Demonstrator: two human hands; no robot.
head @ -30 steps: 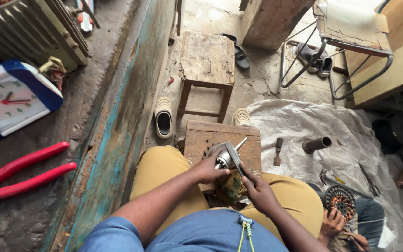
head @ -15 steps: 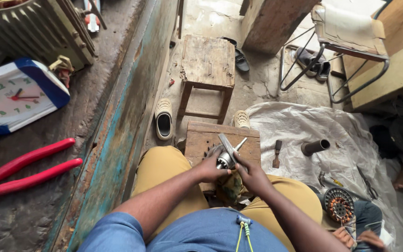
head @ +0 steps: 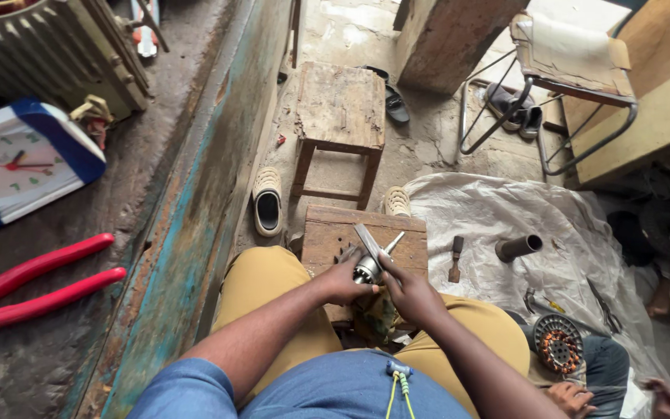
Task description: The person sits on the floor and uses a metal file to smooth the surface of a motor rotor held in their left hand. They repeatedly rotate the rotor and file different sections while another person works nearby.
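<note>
Both hands grip a small metal part (head: 367,269) over the wooden block (head: 335,233) between the knees: the left hand (head: 344,281) wraps it from the left, the right hand (head: 406,291) pinches it from the right. A chisel (head: 454,258) lies right of the block.

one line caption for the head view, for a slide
Seated person's left hand and right hand grip a small metal part over a wooden block.

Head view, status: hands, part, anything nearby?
Left hand and right hand both grip the metal part over the wooden block. Chisel and pipe lie apart on the sheet.
</note>
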